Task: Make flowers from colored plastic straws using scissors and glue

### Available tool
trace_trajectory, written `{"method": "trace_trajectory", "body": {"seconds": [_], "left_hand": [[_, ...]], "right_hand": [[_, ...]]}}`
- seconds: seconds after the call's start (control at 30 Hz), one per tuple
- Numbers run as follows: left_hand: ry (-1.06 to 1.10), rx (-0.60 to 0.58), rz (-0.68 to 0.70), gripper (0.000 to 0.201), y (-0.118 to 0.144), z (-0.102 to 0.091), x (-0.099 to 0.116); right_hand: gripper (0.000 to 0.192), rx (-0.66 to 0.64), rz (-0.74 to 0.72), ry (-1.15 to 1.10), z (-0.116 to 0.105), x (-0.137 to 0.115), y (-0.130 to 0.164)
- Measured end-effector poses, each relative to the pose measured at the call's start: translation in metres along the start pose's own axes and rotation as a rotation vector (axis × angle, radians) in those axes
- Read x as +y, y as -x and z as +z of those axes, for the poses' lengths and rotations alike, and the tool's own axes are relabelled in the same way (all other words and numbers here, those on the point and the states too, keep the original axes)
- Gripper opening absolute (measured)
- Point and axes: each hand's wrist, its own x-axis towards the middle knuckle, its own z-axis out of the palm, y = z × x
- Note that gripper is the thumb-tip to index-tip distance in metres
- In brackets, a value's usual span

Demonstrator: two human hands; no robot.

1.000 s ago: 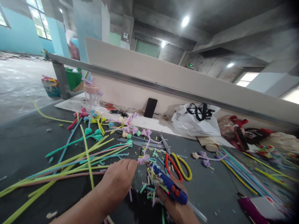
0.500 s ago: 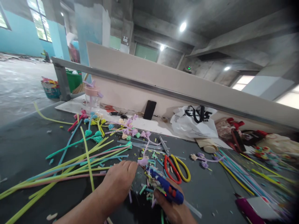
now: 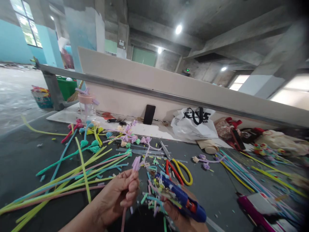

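Head view | pink pipe cleaner (image 3: 133,167) is clamped in left hand (image 3: 120,193) grip | blue glue gun (image 3: 183,201) is clasped by right hand (image 3: 180,216) | dark counter (image 3: 21,154) is littered with stems; concrete hall.

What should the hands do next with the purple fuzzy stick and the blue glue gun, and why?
Probably bring the glue gun nozzle up to the tip of the purple pipe cleaner. The left hand pinches the stick upright with its looped top clear of the table, and the right hand grips the gun just beside it, nozzle pointing toward the stick, not touching it yet.
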Motion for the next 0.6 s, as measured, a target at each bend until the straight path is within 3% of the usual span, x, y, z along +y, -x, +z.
{"method": "trace_trajectory", "body": {"seconds": [0.27,0.4,0.6], "left_hand": [[0.001,-0.091,-0.034,0.013,0.002,0.001,-0.003],[-0.008,-0.093,-0.041,0.014,0.002,-0.001,-0.004],[-0.005,-0.082,-0.063,0.014,0.002,-0.001,-0.003]], "right_hand": [[0.031,-0.116,-0.182,0.187,-0.001,0.015,0.004],[0.041,-0.087,-0.163,0.199,0.003,0.020,0.008],[0.031,-0.157,-0.108,0.090,0.002,0.016,0.005]]}}
